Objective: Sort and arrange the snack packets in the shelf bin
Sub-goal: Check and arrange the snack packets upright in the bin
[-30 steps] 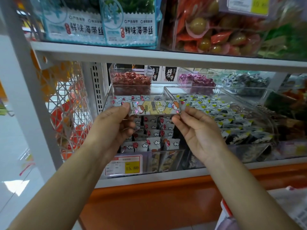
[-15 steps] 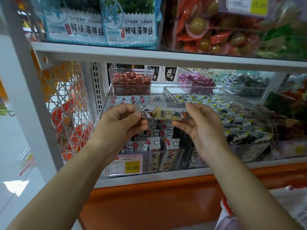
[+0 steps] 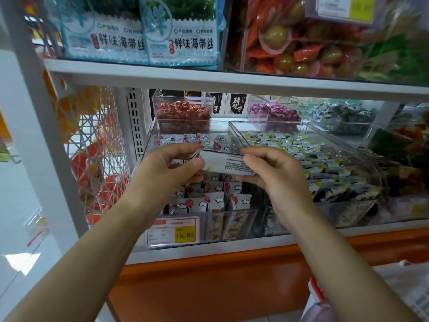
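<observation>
Since it sits so easily between two pinches, I judge the snack packet (image 3: 222, 162) light, thin and crinkly, with slick film that could slide if I squeeze carelessly. My left grip (image 3: 167, 168) holds its left end, thumb in front and fingers curled behind. My right grip (image 3: 271, 180) pinches the right end the same way. The packet hangs roughly level, its small-print back towards me, just above the shelf bin (image 3: 232, 211) and over the packets already inside. The flat sealed ends look like the best place to hold; pressing the middle might crush whatever is in it.

Around me, a wire basket (image 3: 99, 147) hangs well off to the left and is no bother. A price tag (image 3: 174, 231) covers the bin's front left. Behind that front wall the cloud-print packets (image 3: 204, 203) stand in tight rows, so I judge this one needs a gap or must lie on top. At the back a clear box of red sweets (image 3: 183, 115) blocks the far end. The upper shelf (image 3: 232, 77) gives little headroom. To the right a clear wall parts my bin from the neighbouring bin (image 3: 362, 159) of yellow-cornered packets, where this one should not stray.
</observation>
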